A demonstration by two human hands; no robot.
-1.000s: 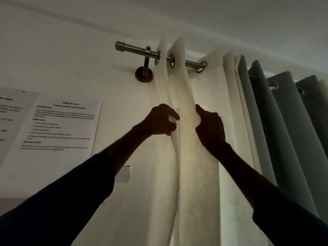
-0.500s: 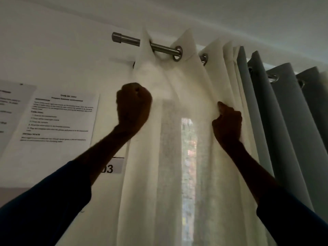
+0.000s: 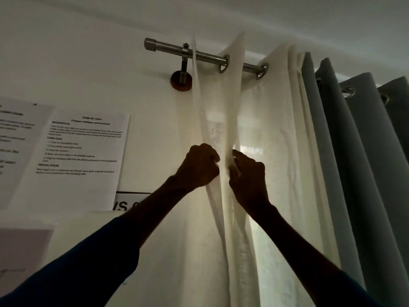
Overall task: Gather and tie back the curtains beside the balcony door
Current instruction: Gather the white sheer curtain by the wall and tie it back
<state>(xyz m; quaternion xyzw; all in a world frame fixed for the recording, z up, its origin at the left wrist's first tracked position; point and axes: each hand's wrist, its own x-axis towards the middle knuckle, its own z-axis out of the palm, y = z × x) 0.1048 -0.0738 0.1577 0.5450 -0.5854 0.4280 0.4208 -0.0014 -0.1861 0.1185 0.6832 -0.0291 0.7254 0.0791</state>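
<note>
A sheer cream-white fabric curtain (image 3: 276, 196) hangs from a brushed-metal curtain rod (image 3: 168, 48) high on a white wall (image 3: 66, 52), threaded on through round metal eyelets (image 3: 223, 69). Just beside it on the right, a thick grey curtain (image 3: 358, 185) falls in deep upright folds on its own eyelets. The rod's capped end sticks out to the left, past a metal bracket arm fixed into a round brown wall mount (image 3: 180, 83). Both arms reach up in dark blue sleeves (image 3: 77, 273), and the two hands meet close together at the sheer curtain's left portion, well below the rod. The left hand (image 3: 199, 167) is closed into a fist, its fingers curled round the curtain's outermost edge fold, which runs taut from the rod down into the grip. The right hand (image 3: 247, 176) sits just beside it, thumb and fingertips pinching the neighbouring fold, so that the cloth between the two hands is drawn into a narrow bunch. Above the hands the two gripped folds spread apart toward the rod; below them the fabric drops in loose pleats, with daylight glowing through the weave. On the wall to the left, a white printed paper sheet (image 3: 84, 151) with black text is posted beside another sheet cut off by the frame edge, and a white sign with bold black letters (image 3: 126, 203) shows partly behind the left forearm.
</note>
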